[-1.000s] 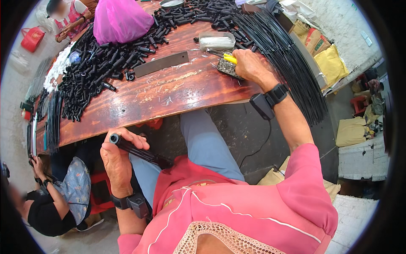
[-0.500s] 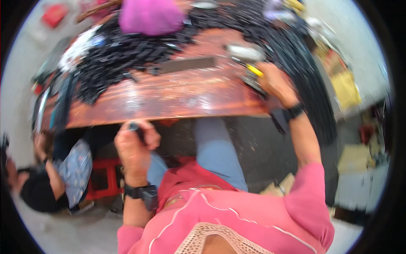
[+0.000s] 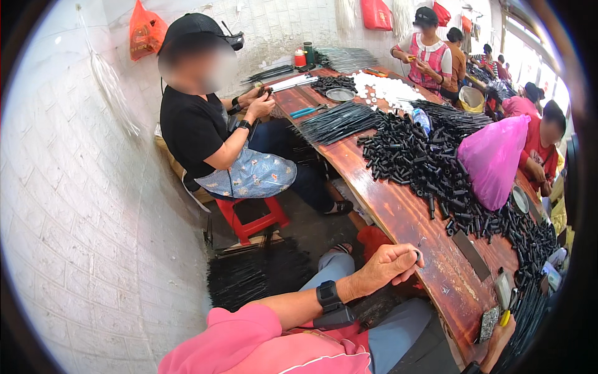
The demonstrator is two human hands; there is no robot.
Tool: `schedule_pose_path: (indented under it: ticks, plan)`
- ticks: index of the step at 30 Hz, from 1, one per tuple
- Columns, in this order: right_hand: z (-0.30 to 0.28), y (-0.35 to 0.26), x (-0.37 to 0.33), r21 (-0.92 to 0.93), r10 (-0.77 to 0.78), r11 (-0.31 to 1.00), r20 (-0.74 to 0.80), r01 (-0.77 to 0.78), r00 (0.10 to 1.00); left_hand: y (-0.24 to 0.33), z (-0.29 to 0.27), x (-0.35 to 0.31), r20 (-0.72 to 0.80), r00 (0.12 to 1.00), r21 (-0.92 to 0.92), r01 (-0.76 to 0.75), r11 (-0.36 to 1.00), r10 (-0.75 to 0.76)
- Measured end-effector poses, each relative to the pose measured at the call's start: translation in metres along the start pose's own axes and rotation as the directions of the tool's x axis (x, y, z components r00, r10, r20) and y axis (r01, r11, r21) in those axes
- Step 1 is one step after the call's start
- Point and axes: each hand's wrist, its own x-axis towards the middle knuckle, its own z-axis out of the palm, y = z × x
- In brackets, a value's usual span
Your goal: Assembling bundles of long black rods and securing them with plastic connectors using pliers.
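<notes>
My left hand (image 3: 389,265) is closed in front of the table's near edge. Between its thumb and fingers is a small black tube (image 3: 417,254), of which only the end shows. Low on the right, my right hand (image 3: 500,340) is at the table, closed on a yellow-handled tool (image 3: 505,318) whose kind I cannot make out. Next to it lies a speckled grey block (image 3: 489,324). A dark flat bar (image 3: 471,255) rests on the wooden table (image 3: 398,209) between my hands. Beyond it spreads a heap of short black tubes (image 3: 405,153).
A co-worker (image 3: 199,124) sits on a red stool (image 3: 252,219) at the left, handling a small dark piece. Thin black rods (image 3: 339,123), white pieces (image 3: 381,87) and a pink bag (image 3: 492,162) are on the table. Rods also cover the floor (image 3: 255,274). Other people sit beyond.
The view has swung left, so the co-worker and wall now show fully and my hands appear farther right. My left hand still holds the black tube; my right still holds the yellow-handled tool.
</notes>
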Motion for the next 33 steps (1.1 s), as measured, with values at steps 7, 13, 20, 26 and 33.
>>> schedule_pose_path:
  ticks: [7, 13, 20, 26, 33]
  plan:
    - [-0.064, -0.177, 0.033, 0.684, 0.318, 0.44, 0.487, -0.582, 0.813, 0.001, 0.001, -0.007, 0.044, 0.999, -0.03, 0.029, 0.999, -0.027]
    - [-0.062, -0.333, 0.053, 0.81, 0.141, 0.115, 0.559, -0.574, 0.817, 0.015, 0.003, -0.016, -0.069, 0.996, -0.051, -0.059, 0.997, 0.056]
    - [-0.055, -0.392, 0.062, 0.795, -0.007, -0.246, 0.571, -0.555, 0.821, 0.028, -0.011, -0.023, -0.07, 0.996, 0.059, -0.055, 0.997, 0.059]
    - [-0.054, -0.398, 0.056, 0.794, -0.026, -0.324, 0.536, -0.515, 0.844, 0.022, -0.007, -0.019, -0.021, 0.999, -0.102, -0.047, 0.994, 0.045]
    - [-0.057, -0.407, 0.057, 0.798, -0.054, -0.352, 0.505, -0.49, 0.861, 0.02, -0.012, -0.02, -0.028, 0.998, 0.018, -0.061, 0.998, 0.061]
